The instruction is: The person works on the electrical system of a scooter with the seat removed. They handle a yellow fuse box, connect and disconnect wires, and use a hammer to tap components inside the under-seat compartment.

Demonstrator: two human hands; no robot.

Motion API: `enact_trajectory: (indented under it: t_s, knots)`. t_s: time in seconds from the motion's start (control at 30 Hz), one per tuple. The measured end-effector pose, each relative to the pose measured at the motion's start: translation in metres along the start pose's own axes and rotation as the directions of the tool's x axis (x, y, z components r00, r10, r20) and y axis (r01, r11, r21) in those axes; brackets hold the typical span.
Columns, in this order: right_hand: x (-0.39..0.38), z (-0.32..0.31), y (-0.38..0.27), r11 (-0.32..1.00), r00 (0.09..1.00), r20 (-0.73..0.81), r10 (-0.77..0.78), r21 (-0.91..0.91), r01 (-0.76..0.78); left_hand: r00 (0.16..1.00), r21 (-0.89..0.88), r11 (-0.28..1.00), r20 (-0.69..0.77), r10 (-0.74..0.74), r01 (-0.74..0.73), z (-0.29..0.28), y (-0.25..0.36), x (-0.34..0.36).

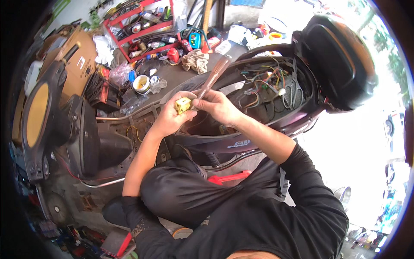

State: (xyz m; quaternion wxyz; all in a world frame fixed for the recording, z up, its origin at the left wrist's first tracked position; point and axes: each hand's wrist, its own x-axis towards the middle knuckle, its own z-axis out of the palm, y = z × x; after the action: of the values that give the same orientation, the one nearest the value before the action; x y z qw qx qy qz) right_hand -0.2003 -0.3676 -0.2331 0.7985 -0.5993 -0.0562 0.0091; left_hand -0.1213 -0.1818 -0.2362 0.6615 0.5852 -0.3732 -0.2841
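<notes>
Yellow block [183, 106] tight in our left hand [167, 116], tool [215, 73] tight in our right hand [220, 108], pale lettering [239, 143] on scooter [202, 144] near side.

Illegible pale lettering [240, 143] on scooter panel [202, 145]

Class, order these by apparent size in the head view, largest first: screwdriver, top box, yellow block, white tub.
1. Top box
2. Screwdriver
Not ranked: white tub and yellow block look nearly alike, and the block is partly covered.
</notes>
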Motion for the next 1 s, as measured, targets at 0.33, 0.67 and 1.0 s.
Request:
enact_trajectory:
  t_s: [0.33, 0.67, 1.0]
  knots:
    - [-0.014, -0.113, -0.039, 0.915, 0.904, -0.146, -0.402, -0.100, 0.391, 0.895, -0.600, 0.704, 0.048, -0.443, 0.381, 0.029, -0.098, 0.061]
    - [-0.006, -0.105, 0.003, 0.958, 0.965, -0.036, -0.259, -0.135, 0.252, 0.811, -0.572, 0.712, -0.133, -0.570, 0.407, 0.047, -0.120, 0.052]
    - [-0.017, -0.092, 0.031, 0.862, 0.925, 0.044, -0.378, -0.346, 0.370, 0.835, -0.495, 0.805, -0.247, -0.491, 0.327, 0.054, -0.123, 0.053]
